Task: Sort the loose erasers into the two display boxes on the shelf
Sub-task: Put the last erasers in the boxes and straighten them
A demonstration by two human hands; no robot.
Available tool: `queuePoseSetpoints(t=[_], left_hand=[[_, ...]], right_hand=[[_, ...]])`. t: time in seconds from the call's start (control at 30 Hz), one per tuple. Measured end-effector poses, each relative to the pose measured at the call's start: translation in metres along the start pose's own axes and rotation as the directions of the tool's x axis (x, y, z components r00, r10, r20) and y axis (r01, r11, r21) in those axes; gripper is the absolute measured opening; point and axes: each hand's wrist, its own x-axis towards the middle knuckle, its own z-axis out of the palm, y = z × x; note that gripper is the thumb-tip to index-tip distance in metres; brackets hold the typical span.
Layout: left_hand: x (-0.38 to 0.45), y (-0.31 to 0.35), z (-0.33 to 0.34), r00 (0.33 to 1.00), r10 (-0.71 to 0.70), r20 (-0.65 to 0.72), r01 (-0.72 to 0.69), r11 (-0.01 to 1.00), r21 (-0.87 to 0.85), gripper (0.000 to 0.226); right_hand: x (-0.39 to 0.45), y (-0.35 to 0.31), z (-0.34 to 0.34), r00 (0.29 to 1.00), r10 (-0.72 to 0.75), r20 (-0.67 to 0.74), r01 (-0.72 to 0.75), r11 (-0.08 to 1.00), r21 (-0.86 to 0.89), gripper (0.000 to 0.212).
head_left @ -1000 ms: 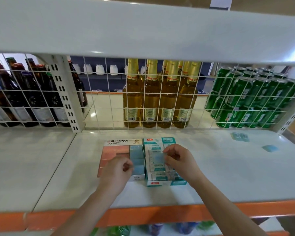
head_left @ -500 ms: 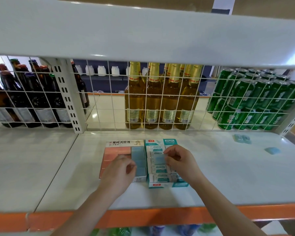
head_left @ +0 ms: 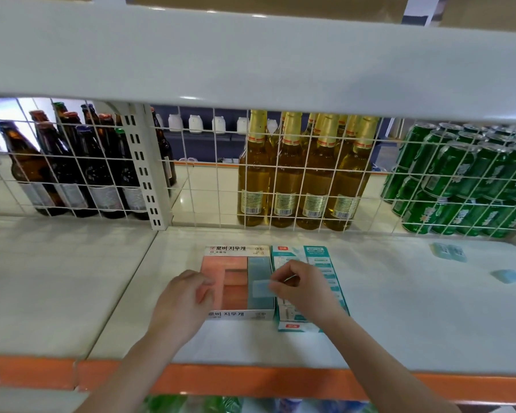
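1. Shelf (head_left: 399, 308) first: it is white with an orange front edge, and it carries both display boxes side by side near the middle. Behind its wire grid stand brown bottles (head_left: 72, 171), yellow bottles (head_left: 295, 174) and green cans (head_left: 465, 183).

2. Both boxes sit where they sat a second ago. The pink box (head_left: 239, 314) is on the left and the teal box (head_left: 325, 257) touches it on the right.

3. The right hand (head_left: 307, 290) has moved. A second ago it was busy over the teal box. Now its grip pinches a pale blue eraser (head_left: 261, 287) between thumb and fingers and holds it over the blue row in the pink box.

4. The left hand (head_left: 182, 302) has slid a little to the left edge of the pink box. Its fingers are loosely curled and rest there. It holds nothing that I can see.

5. I think this means the blue eraser was in the wrong box and is about to go in with the other blue ones.

6. Two loose erasers wait far to the right on the shelf: a wrapped one (head_left: 449, 251) near the grid and a plain blue one (head_left: 508, 276) nearer the front. So the sorting is not done yet.
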Motion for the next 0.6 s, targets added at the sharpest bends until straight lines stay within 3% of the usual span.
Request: queuePoseSetpoints(t=[0.37, 0.6], left_hand=[[-0.005, -0.006, -0.002, 0.994, 0.092, 0.063, -0.098, 0.991, 0.092, 0.025], [-0.003, -0.005, -0.004, 0.994, 0.086, 0.062, -0.091, 0.992, 0.082, 0.025]], right_hand=[[0.005, -0.019, 0.041, 0.993, -0.092, 0.072, 0.095, 0.994, -0.045, 0.009], [0.006, -0.019, 0.047, 0.976, -0.197, 0.096, 0.214, 0.953, -0.216, 0.011]])
